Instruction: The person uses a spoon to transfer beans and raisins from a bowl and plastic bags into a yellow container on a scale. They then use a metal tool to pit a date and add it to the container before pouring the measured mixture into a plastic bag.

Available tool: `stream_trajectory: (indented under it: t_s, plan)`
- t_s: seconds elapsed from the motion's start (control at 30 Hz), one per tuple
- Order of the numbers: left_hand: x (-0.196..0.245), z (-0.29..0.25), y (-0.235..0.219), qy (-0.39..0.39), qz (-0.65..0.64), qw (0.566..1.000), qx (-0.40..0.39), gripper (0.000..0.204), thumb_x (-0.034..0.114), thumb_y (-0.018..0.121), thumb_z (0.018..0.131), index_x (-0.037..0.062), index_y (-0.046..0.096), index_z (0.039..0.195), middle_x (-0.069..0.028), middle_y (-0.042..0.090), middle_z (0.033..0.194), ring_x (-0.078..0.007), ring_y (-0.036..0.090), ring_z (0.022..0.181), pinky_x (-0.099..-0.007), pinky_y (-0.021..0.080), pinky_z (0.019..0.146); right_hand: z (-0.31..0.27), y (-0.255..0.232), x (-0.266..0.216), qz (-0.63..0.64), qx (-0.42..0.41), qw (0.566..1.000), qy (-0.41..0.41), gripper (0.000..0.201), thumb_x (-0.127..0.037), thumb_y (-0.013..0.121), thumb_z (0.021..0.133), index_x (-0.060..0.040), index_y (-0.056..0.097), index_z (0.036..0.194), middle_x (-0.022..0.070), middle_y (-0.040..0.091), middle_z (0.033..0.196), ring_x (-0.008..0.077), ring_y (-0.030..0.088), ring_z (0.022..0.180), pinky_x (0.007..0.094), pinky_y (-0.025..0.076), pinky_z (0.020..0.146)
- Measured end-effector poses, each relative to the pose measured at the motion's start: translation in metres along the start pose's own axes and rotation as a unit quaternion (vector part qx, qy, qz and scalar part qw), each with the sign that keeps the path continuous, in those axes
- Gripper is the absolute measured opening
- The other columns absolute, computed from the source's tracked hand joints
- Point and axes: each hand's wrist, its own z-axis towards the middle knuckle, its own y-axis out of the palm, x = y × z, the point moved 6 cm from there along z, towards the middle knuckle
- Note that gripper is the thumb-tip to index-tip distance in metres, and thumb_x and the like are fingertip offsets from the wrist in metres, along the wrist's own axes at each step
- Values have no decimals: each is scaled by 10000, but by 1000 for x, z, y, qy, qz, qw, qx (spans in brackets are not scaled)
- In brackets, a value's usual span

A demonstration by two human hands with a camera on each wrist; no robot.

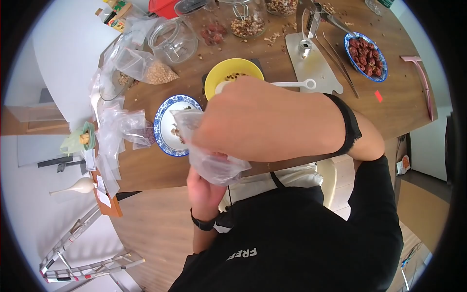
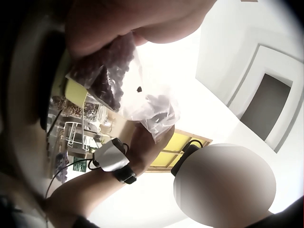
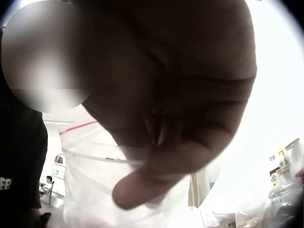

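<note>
A clear zip-top plastic bag with dark, bead-like pieces in its lower part is held between both hands. The left hand grips the bag from below. The right hand is at the bag's mouth, fingers curled; its thumb lies against the plastic near the zip line. Beneath the bag in the head view, a blue-and-white plate carries small bits. Just past the right hand stands a yellow bowl with dark pieces inside, a white spoon lying across it.
Glass jars and a bag of pale beans stand at the back left. Right of the bowl are a metal plate with a press, long tweezers and a bowl of red dates. A pink razor-like tool lies far right.
</note>
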Motion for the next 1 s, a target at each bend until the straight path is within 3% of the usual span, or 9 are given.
stream_trajectory:
  t_s: [0.13, 0.23, 0.3, 0.33, 0.47, 0.53, 0.6, 0.77, 1.0]
  plan:
    - [-1, -4, 16, -9, 15, 995, -99, 513, 374, 388, 1069, 98, 405, 1501, -88, 452, 1514, -324, 424, 1389, -517, 366, 1126, -1, 0, 0, 55, -50, 997, 3, 126, -185, 672, 805, -67, 633, 785, 98, 654, 743, 324, 642, 644, 391, 499, 581]
    - [3, -8, 29, 7, -56, 993, -103, 467, 312, 375, 1067, 39, 446, 1438, -115, 567, 1367, -280, 557, 1245, -468, 433, 1072, 0, -9, -12, 86, -28, 996, 16, 176, -228, 665, 870, -65, 644, 808, 89, 655, 751, 310, 642, 638, 399, 495, 568]
    - [10, -19, 15, 114, 191, 975, -12, 489, 320, 367, 1070, 34, 424, 1463, -115, 555, 1396, -279, 544, 1272, -468, 413, 1096, -1, -9, -18, 92, -8, 995, 34, 197, -253, 661, 891, -68, 652, 825, 80, 645, 743, 306, 634, 629, 398, 489, 557]
    - [11, -16, 17, 116, 189, 975, -16, 489, 320, 367, 1070, 34, 424, 1463, -115, 555, 1396, -279, 544, 1272, -468, 413, 1096, 0, -9, -18, 102, 11, 993, 51, 218, -278, 657, 913, -72, 660, 841, 71, 635, 734, 301, 627, 621, 397, 484, 546]
    - [18, -11, 36, 88, 1, 993, -74, 476, 287, 370, 1076, 11, 421, 1460, -145, 548, 1408, -272, 545, 1279, -456, 425, 1097, 6, 2, -16, -50, -56, 996, 40, 227, -295, 678, 902, -69, 671, 880, 56, 609, 707, 298, 620, 609, 387, 481, 536]
    - [17, -12, 28, 81, -43, 994, -55, 457, 268, 378, 1077, 0, 435, 1443, -159, 547, 1406, -272, 547, 1278, -451, 433, 1091, 4, -17, -20, -61, 26, 997, 41, 228, -271, 725, 879, -61, 653, 825, 61, 556, 663, 291, 588, 577, 373, 447, 497]
    - [31, -13, 18, 167, 155, 969, -91, 384, 231, 429, 1073, -15, 509, 1358, -174, 583, 1360, -268, 572, 1249, -436, 459, 1067, 2, -30, -22, -45, 52, 997, 36, 226, -243, 748, 860, -60, 634, 789, 62, 534, 650, 288, 567, 561, 374, 423, 480]
    - [39, -14, 22, 173, 221, 959, -37, 243, 199, 491, 1072, -9, 593, 999, -102, 677, 792, -154, 642, 692, -288, 525, 664, 27, -61, -38, -42, 89, 995, -22, 217, -136, 793, 804, -29, 614, 745, 70, 513, 646, 284, 509, 531, 365, 371, 454]
    - [47, -11, -11, 171, 284, 943, -3, 333, 233, 472, 1084, 5, 617, 890, -47, 623, 720, -95, 581, 654, -241, 479, 638, 119, -86, -38, -219, 1, 975, -27, 187, -98, 749, 842, 26, 617, 796, 127, 446, 645, 291, 481, 559, 344, 365, 513]
